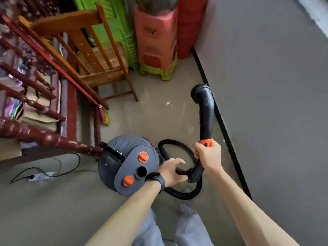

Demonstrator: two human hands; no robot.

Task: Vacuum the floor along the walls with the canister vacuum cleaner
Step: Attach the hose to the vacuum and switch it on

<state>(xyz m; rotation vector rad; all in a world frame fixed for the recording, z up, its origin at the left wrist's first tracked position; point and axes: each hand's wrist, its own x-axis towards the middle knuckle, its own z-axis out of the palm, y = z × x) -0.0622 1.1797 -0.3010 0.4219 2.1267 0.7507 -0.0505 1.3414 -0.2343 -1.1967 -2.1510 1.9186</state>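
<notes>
Grip of right hand (207, 155) around orange-collared wand (205, 112), left hand (171, 172) around black hose (184, 194) beside grey canister (124, 157)

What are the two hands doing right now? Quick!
Left hand: closed, gripping the black hose beside the canister.
Right hand: closed, gripping the wand just below its orange collar.

The left hand (173, 172) covers the joint between hose (181, 195) and wand (205, 119). The right hand (207, 155) hides the wand section below the orange collar (206, 142). Brush head (200, 89) contact with the floor (159, 112): cannot be determined. Stacked stools (156, 43): cut off by the top edge. Power strip (40, 176): blurred, sockets unreadable.
</notes>
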